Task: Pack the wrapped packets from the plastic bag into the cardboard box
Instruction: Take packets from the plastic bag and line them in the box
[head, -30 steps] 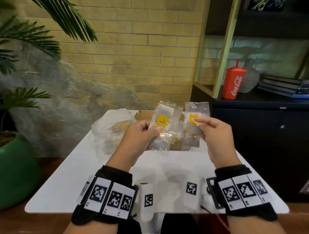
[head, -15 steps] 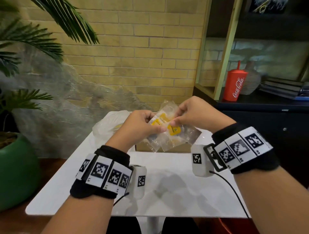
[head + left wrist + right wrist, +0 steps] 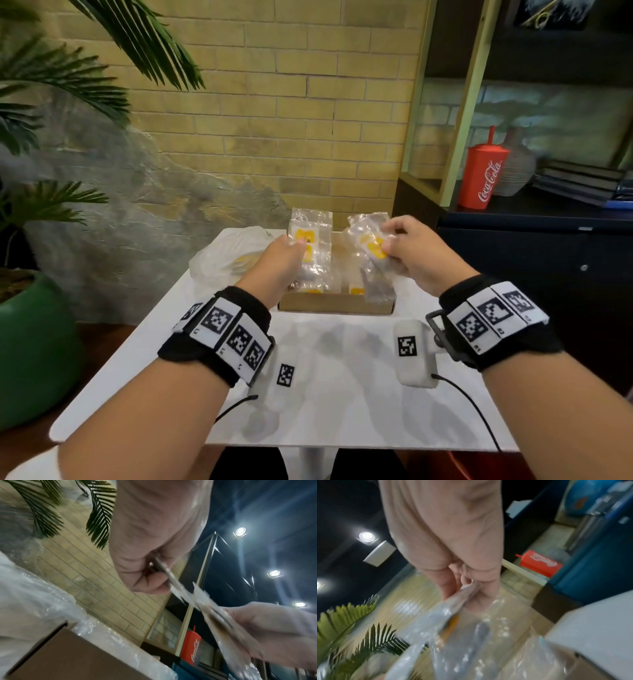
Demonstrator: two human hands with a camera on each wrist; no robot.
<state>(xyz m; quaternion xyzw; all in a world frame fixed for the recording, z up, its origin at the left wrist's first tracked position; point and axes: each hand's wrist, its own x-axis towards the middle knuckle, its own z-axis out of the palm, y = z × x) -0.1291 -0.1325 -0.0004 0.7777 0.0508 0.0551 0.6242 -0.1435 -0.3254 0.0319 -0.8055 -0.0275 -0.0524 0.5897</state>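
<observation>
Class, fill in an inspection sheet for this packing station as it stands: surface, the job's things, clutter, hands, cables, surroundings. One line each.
Surface: white table, bare at the near side.
Job's things: cardboard box open at the far side, yellow-labelled packets inside; plastic bag left of it; two clear packets held above the box.
Clutter: nothing seen.
Hands: left hand grips the left packet, held upright; right hand pinches the right packet, which is crumpled.
Cables: a black cable hangs from the right wrist unit over the table; another below the left wrist.
Surroundings: brick wall, palm in a green pot, red Coca-Cola cup on a dark shelf.
</observation>
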